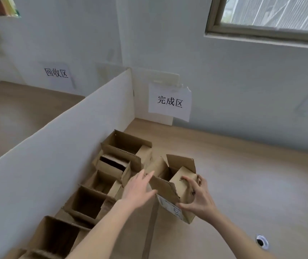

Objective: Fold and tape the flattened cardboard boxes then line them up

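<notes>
Your right hand (pixel 196 199) grips the open cardboard box (pixel 173 186) just right of the row of boxes (pixel 100 182) along the white divider (pixel 59 146). Your left hand (pixel 138 187), fingers spread, rests flat on its near flap. Push too hard and you'll likely knock the row crooked.

You see soft, even daylight from the brown-framed window (pixel 272 17) at upper right, faint shadows on the pale wooden desk (pixel 242 174), overall softness, and wide-angle bending toward the edges.
</notes>
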The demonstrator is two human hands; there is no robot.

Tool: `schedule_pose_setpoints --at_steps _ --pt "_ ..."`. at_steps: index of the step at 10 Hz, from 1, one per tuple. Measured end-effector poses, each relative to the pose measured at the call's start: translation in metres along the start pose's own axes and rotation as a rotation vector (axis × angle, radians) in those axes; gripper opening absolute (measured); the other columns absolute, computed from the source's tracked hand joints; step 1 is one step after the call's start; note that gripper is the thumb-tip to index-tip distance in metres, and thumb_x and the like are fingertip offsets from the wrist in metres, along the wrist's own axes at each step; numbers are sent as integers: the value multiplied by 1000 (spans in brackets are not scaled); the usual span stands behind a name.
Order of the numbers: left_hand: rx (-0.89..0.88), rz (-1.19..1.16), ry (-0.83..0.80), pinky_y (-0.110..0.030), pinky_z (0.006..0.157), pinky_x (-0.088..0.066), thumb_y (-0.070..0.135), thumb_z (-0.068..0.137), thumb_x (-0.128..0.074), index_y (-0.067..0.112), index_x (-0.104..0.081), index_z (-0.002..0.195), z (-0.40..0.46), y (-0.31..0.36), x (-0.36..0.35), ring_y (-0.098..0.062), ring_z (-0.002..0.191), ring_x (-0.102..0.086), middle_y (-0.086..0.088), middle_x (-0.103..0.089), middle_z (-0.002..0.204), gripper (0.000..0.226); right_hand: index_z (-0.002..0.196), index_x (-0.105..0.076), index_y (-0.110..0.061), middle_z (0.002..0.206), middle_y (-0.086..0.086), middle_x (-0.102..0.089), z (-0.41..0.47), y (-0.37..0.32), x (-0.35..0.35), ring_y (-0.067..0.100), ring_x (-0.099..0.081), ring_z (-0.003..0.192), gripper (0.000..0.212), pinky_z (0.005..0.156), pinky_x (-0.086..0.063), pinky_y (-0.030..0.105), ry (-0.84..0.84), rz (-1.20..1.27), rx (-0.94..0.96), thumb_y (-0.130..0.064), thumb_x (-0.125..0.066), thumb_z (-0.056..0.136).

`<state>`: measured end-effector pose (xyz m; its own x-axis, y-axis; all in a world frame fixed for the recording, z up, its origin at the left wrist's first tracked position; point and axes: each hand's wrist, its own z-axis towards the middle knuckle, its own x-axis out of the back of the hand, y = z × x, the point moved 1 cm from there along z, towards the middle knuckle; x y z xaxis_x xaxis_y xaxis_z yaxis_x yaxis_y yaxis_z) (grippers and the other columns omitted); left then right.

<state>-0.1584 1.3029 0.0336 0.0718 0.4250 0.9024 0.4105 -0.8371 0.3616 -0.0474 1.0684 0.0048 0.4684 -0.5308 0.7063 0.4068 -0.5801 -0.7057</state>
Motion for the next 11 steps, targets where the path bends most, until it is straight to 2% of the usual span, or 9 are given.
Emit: schedule_pose_setpoints --at_steps 1,3,4,5,6,7,8,9,11 --pt "-11 2 -28 -42 121 -23 59 95 -54 44 -13 157 29 -12 -8 -26 153 -16 -5 -7 168 76 138 -39 -58 149 -19 -7 29 13 -9 22 -28 143 97 105 -47 35 -42 -3 0 -53 -86 53" --pt "-37 -12 27 -41 116 -32 57 96 -54 47 -11 156 72 -17 -21 -30 151 -23 -10 -2 168 75 138 -37 -58 162 -13 -3 77 29 -11 17 -19 151 95 107 -40 28 -71 66 -54 -37 -89 61" --pt "-56 0 98 -38 114 -38 54 97 -54 46 -8 157 83 -18 -26 -29 149 -26 -12 -5 166 76 142 -36 -55 166 -11 4 97 34 -11 17 -26 149 98 111 -42 33 -104 55 -72 -29 -91 65" --pt "-87 61 127 -33 107 -45 54 97 -52 46 -2 156 87 -14 -30 -29 142 -38 -17 -9 163 78 146 -29 -57 169 -9 4 106 42 -14 22 -31 148 104 113 -43 44 -93 -13 -107 -26 -91 68" --pt "-168 151 125 -31 105 -45 53 98 -51 48 1 155 84 -2 -31 -27 134 -47 -20 -11 161 77 153 -21 -50 170 -1 -1 101 55 -22 32 -37 146 107 111 -44 46 -52 -70 -183 -19 -88 75" --pt "-169 208 133 -34 111 -40 53 99 -50 47 1 155 83 7 -29 -29 138 -42 -19 -11 161 76 157 -14 -47 170 0 -1 94 57 -26 33 -45 140 108 111 -43 41 -55 -113 -248 -19 -84 80" --pt "-138 228 119 -37 114 -36 55 99 -49 44 -2 157 78 13 -25 -31 143 -35 -17 -10 162 75 159 -9 -44 170 1 3 93 50 -23 29 -35 147 106 111 -39 36 -102 -99 -266 -20 -80 83" --pt "-126 260 72 -40 121 -24 55 99 -47 42 -3 158 67 19 -18 -30 151 -20 -15 -8 165 75 159 -3 -44 170 1 5 87 42 -12 30 -34 148 106 111 -40 37 -182 -132 -298 -22 -77 86" --pt "-168 264 46 -40 123 -13 55 100 -45 37 -13 159 39 46 -9 -22 154 -10 -4 -13 167 69 160 -3 -40 169 -3 -8 49 35 20 23 -27 151 93 115 -36 35 -204 -212 -255 -29 -69 94"
